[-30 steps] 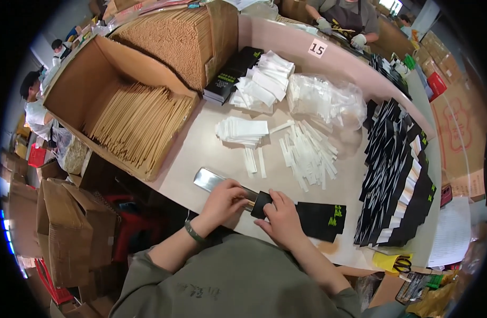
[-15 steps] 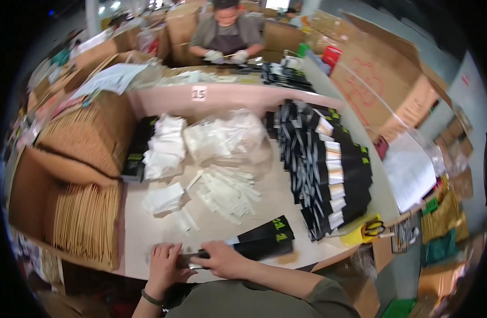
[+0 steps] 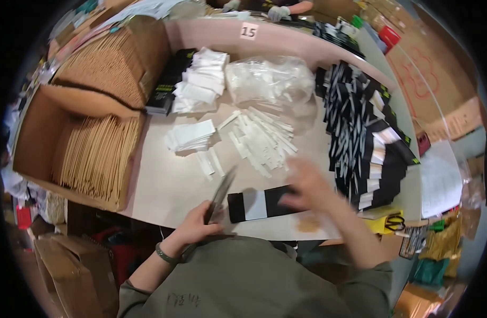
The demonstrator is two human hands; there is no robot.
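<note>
My left hand is closed around a long flat grey strip that looks like metal and points up and away. Just right of it, a black card sleeve with a pale band across it lies at the table's near edge. Over the sleeve's right end hovers my right hand, smeared by motion, so its fingers and any hold cannot be made out. Beyond the hands lie a loose pile of white strips and a small stack of white slips.
Black sleeves are piled on the right. On the left, cardboard boxes hold packed brown pieces. A clear plastic bag and white packets sit farther back. Scissors rest in a yellow holder at right. Across the partition, a co-worker's gloved hand shows.
My view has tilted down. My hands, close together before, are now apart: the left raises the grey strip, while the right has moved right and away over the black sleeve.
</note>
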